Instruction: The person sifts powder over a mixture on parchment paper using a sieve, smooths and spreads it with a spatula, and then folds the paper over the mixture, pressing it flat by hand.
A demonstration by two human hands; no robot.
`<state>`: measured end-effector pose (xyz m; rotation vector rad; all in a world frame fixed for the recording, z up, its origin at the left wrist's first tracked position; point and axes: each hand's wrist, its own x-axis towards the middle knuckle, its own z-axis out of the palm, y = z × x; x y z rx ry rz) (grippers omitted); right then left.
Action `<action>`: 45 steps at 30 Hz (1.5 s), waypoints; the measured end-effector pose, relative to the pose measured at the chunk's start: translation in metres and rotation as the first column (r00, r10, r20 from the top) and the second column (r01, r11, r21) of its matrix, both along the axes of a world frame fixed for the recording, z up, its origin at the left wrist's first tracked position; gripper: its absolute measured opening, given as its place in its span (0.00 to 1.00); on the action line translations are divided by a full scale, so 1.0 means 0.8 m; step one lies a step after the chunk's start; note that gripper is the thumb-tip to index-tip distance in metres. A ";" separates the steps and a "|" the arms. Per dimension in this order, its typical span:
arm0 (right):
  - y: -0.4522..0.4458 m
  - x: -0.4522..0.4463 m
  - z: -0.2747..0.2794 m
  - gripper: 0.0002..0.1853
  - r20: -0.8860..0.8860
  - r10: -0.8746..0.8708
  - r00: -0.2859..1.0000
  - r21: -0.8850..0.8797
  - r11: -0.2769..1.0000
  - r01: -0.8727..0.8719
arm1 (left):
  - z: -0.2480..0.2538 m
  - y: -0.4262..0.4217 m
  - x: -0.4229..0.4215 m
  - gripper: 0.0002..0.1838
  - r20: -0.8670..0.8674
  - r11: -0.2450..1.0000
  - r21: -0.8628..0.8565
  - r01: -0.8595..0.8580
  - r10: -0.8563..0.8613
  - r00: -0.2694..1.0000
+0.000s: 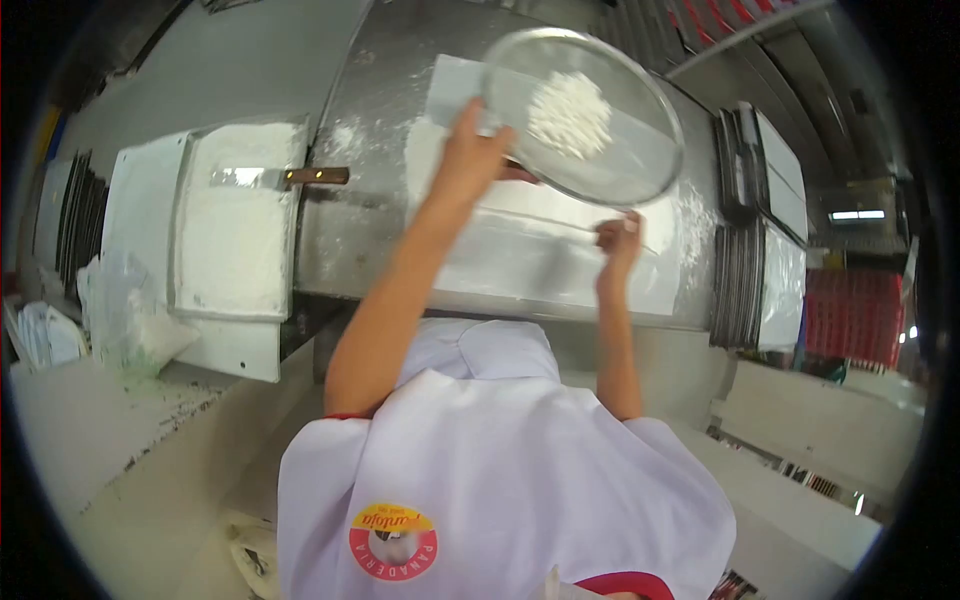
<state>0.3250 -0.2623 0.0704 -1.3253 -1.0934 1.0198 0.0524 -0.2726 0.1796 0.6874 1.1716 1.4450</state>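
Observation:
My left hand (472, 158) is closed on the side of a round sieve (645, 120) with a metal rim and fine mesh. White powder (570, 115) lies in a heap on the mesh. The sieve is held up over white sheets (560, 275) dusted with powder on the metal table. At the sieve's near rim is my right hand (620, 240), its fingers curled and slightly blurred. I see nothing in it, and cannot tell whether it touches the rim.
On the left, a shallow tray (235, 240) of white powder holds a wooden-handled scraper (318, 175). A clear plastic bag (135, 315) sits beside it. Stacked trays (738, 285) stand at the table's right end, with a red crate (853, 318) beyond them.

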 end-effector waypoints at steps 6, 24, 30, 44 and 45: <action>-0.035 -0.199 0.006 0.08 0.424 0.439 0.792 0.272 0.772 -0.574 | 0.064 -0.086 -0.120 0.29 -0.197 0.961 -0.064 -0.269 0.252 0.947; -0.013 -0.465 -0.002 0.16 0.791 0.569 0.225 -0.049 0.426 -0.904 | 0.024 -0.414 -0.292 0.28 -0.252 0.421 -0.140 -0.896 0.860 0.444; -0.027 -0.471 0.011 0.13 0.812 0.557 0.172 -0.019 0.320 -0.947 | 0.012 -0.446 -0.299 0.28 -0.219 0.416 -0.144 -0.898 0.871 0.439; -0.022 -0.453 -0.003 0.16 0.437 0.887 0.150 -0.156 0.238 -0.959 | -0.028 -0.449 -0.300 0.23 -0.230 0.393 -0.245 -0.887 0.865 0.446; -0.017 -0.453 0.001 0.16 0.442 0.884 0.151 -0.153 0.240 -0.959 | -0.033 -0.451 -0.299 0.22 -0.231 0.395 -0.238 -0.887 0.864 0.447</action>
